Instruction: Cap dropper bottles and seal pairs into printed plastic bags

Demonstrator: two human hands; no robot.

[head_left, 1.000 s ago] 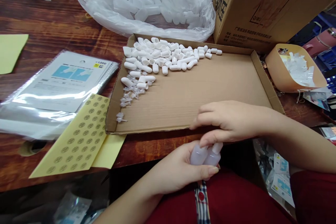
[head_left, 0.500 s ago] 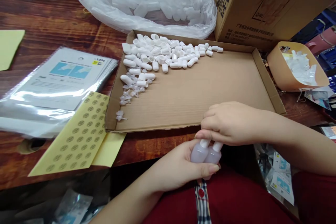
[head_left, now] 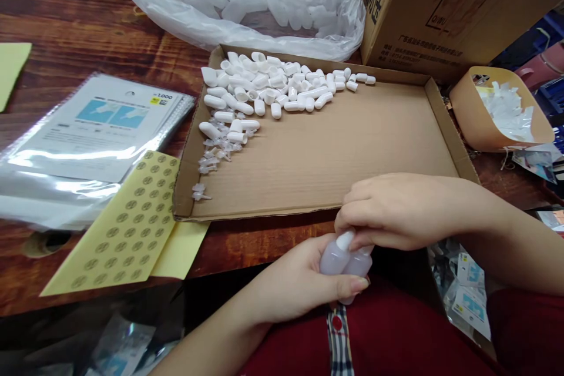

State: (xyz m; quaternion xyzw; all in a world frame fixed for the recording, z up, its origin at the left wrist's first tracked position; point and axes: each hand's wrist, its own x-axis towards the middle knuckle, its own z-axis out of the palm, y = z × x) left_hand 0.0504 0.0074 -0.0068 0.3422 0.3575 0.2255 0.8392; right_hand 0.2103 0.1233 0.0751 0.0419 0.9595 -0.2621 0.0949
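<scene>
My left hand [head_left: 304,282] is wrapped round two small translucent plastic bottles [head_left: 343,258], held upright just below the table's front edge. My right hand [head_left: 396,211] is closed over their tops, fingers pinching the white cap [head_left: 345,239] on one bottle. Behind my hands lies a shallow cardboard tray [head_left: 335,158]. A pile of white caps [head_left: 273,88] fills its far left corner, with several small clear plugs [head_left: 215,155] just below the pile.
A large clear bag of bottles [head_left: 247,0] sits behind the tray, beside a brown carton [head_left: 440,6]. A tan bowl of clear parts [head_left: 497,111] is at the right. Printed packets in plastic [head_left: 92,135] and a yellow sticker sheet [head_left: 127,229] lie left.
My right hand has shifted slightly right and pressed down over the bottle tops; the second cap is now covered. My left hand holds still.
</scene>
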